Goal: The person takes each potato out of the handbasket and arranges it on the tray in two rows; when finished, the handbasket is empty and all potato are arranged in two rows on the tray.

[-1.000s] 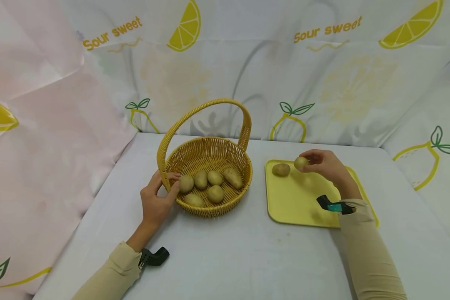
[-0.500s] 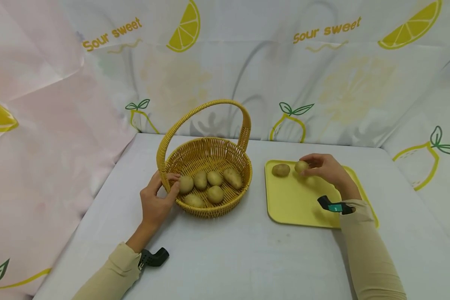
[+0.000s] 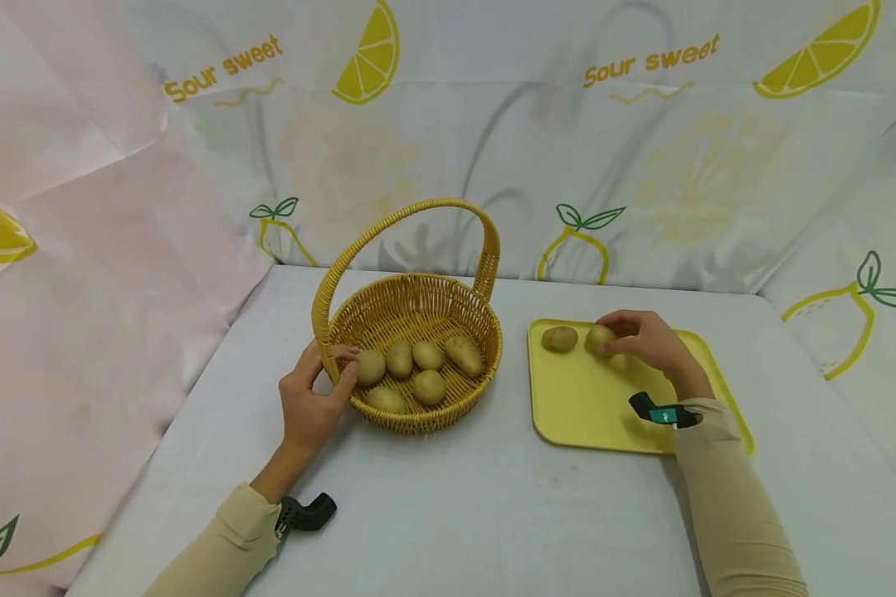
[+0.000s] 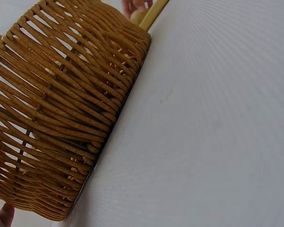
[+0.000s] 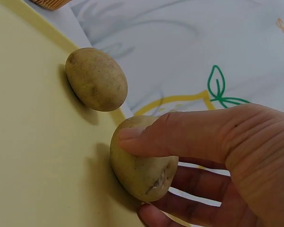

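My left hand [image 3: 314, 402] grips the left side of a yellow wicker basket [image 3: 418, 421] by the foot of its arched handle, thumb inside the rim. Several potatoes lie within the basket, one right at the thumb tip. In the left wrist view the woven wall [image 4: 61, 104] fills the left half. My right hand [image 3: 648, 338] pinches a roundish potato [image 5: 144, 165] between thumb and fingers, low over the far part of a yellow tray [image 3: 582, 398]. To its left on that tray rests another potato [image 3: 560, 338].
A white cloth [image 3: 448, 514] covers the table under basket and tray. Behind stands a lemon-printed curtain [image 3: 448, 124], close to the table's far edge. The basket's handle [image 3: 406, 214] arches high over the potatoes. A dark wrist camera [image 3: 309, 512] sticks out from the left sleeve.
The right hand has lowered its potato slightly toward the tray, beside the other potato. The left hand and basket have stayed in place.
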Demonstrator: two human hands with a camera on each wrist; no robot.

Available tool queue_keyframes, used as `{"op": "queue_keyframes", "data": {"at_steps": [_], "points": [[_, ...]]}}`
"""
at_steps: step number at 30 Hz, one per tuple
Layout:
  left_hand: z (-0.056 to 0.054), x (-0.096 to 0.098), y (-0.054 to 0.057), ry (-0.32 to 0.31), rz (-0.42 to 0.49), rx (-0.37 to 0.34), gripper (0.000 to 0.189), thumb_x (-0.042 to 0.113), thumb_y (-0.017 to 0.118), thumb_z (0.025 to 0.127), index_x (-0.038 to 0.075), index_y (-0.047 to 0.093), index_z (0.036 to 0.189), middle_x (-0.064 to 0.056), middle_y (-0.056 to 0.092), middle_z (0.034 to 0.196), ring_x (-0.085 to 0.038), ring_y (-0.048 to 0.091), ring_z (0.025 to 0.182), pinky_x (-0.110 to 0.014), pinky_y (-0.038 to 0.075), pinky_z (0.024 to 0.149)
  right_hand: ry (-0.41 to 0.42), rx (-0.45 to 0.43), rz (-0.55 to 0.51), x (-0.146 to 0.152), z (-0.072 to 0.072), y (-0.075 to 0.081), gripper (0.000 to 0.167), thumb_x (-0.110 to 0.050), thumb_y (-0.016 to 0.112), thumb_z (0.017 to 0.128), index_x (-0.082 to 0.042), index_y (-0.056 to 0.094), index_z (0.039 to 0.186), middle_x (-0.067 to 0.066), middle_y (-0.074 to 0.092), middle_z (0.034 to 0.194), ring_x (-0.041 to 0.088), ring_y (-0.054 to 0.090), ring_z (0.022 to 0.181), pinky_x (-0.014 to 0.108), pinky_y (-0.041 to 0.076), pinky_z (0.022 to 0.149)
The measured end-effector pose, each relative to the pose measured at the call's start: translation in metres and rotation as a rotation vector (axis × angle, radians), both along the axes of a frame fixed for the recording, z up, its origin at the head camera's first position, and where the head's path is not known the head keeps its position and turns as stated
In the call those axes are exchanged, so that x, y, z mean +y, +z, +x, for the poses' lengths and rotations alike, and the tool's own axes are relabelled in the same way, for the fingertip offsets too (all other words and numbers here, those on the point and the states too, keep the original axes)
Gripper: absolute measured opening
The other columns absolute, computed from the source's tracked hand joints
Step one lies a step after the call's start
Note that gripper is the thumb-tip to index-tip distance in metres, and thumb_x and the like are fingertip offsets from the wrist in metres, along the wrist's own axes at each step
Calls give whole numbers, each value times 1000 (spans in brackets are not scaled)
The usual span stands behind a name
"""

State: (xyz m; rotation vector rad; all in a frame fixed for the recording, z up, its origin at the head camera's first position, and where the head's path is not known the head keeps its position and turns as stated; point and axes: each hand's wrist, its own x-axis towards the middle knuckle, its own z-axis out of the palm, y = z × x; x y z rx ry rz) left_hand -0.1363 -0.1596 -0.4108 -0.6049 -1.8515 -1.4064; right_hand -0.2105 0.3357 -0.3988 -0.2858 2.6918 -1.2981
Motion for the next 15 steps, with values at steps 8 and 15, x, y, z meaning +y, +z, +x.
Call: {"op": "queue_keyframes", "data": {"at_steps": [8, 15], "points": [[0, 0, 0, 1, -1, -4, 10, -13, 68, 84, -13, 69, 95, -30, 70, 98, -17, 66, 106, -27, 49, 98, 6, 32, 35, -1, -1, 0, 45, -12, 81, 89, 3, 69, 129, 17, 71, 116, 18, 63, 102, 29, 47, 87], [0, 0, 0, 6, -3, -6, 10, -13, 68, 84, -13, 69, 94, -31, 70, 99, -18, 66, 107, -26, 49, 99, 27, 32, 40, -2, 0, 2, 48, -13, 81, 90, 5, 66, 131, 17, 70, 119, 25, 62, 106, 30, 47, 89]]}}
